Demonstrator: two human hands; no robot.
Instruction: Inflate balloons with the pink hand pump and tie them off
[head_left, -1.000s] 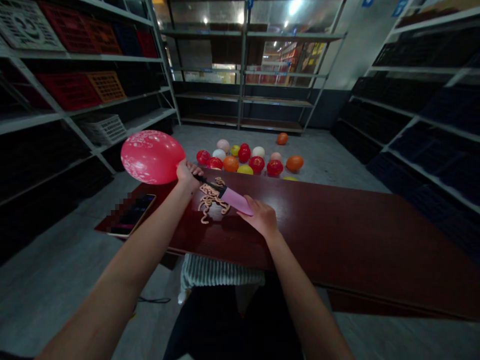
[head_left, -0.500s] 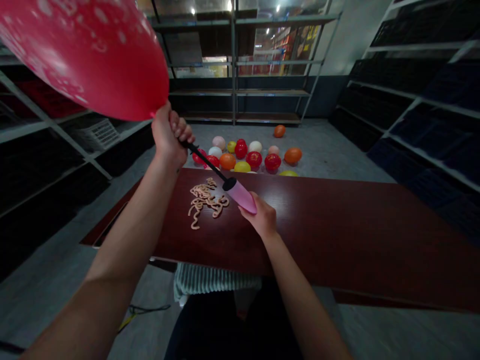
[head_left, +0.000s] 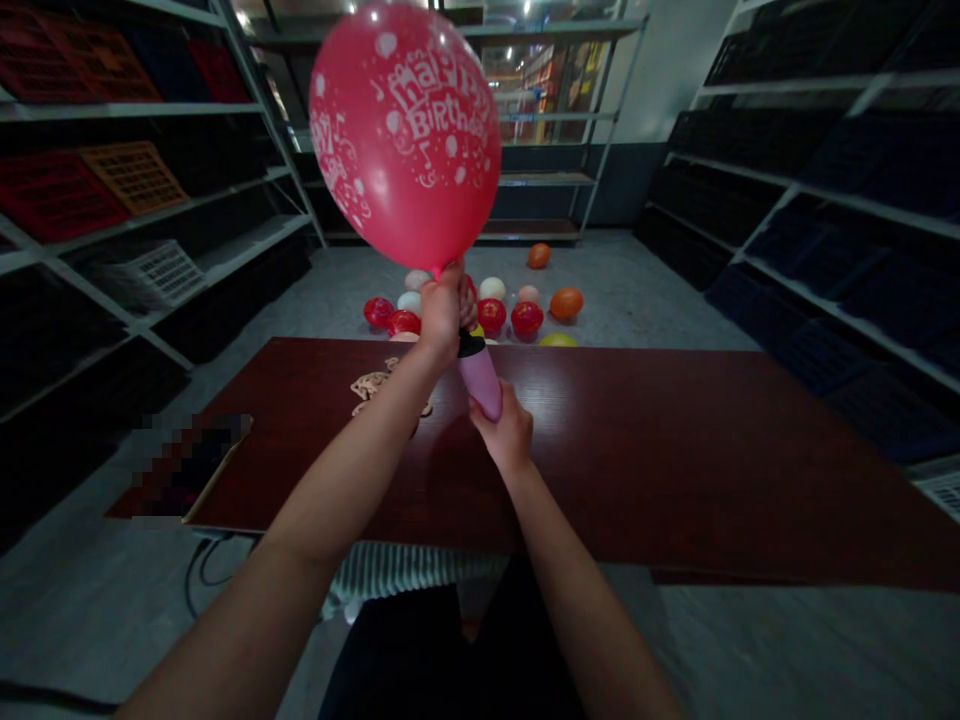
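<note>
A red balloon [head_left: 409, 140] with white "Happy Birthday" lettering stands upright, inflated, over my left hand [head_left: 444, 310]. The fingers of that hand are wrapped round the balloon's neck at the pump's nozzle end, which they hide. Below it, my right hand [head_left: 506, 430] grips the bottom end of a pink hand balloon pump [head_left: 480, 382] with a black collar. The pump looks pushed together, with its collar close under my left hand. Pale, curly string-like pieces [head_left: 369, 384] lie on the dark wooden table [head_left: 637, 450], partly covered by my left forearm.
Several balloons in red, white, orange and yellow, such as an orange balloon [head_left: 566, 304], lie on the floor beyond the table. Shelves with crates [head_left: 135, 175] stand left and right, and a metal rack [head_left: 540, 180] at the back. A dark phone-like object [head_left: 214, 450], partly pixelated, lies at the table's left.
My left hand has come right and down with the balloon, towards my right hand. The black rod that showed between my hands has slid into the pump. The view has turned slightly left.
</note>
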